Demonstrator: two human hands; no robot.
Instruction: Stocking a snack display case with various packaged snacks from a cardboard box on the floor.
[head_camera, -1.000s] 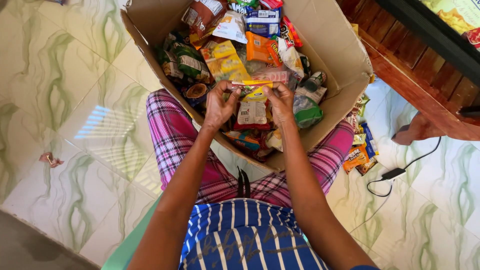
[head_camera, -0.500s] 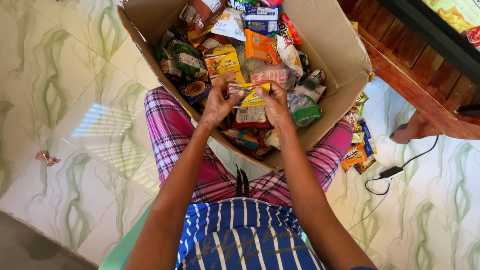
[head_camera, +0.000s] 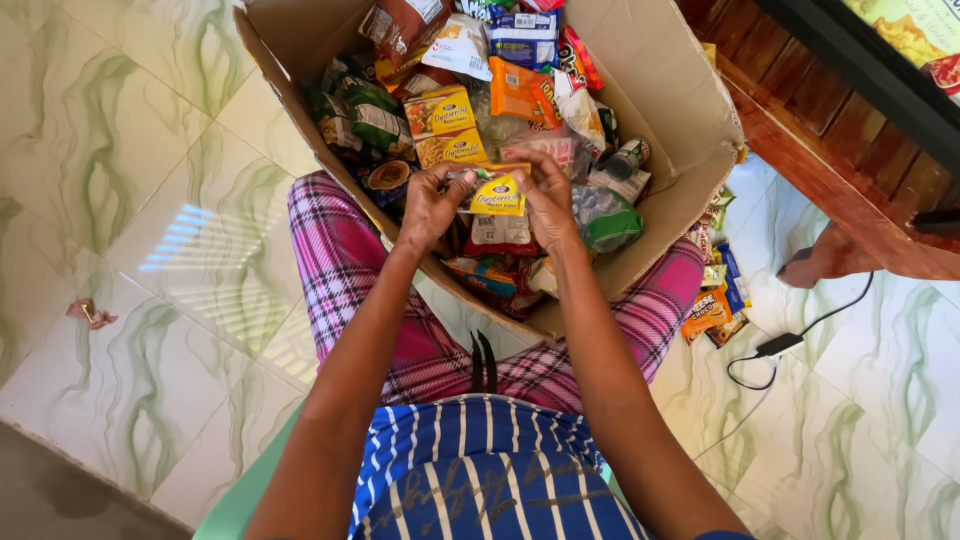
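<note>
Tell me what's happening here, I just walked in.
A seated person holds a small yellow packet between both hands, left hand and right hand, over an open cardboard box resting against their legs. The box is packed with assorted snack packets, including two similar yellow boxes. More packets lie on the tiled floor to the person's right, near a black cable.

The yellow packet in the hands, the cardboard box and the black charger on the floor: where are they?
yellow packet (head_camera: 497, 192), head view, on its front face.
cardboard box (head_camera: 668, 75), head view, on its bare right inner wall.
black charger (head_camera: 779, 344), head view, on its plug body.
</note>
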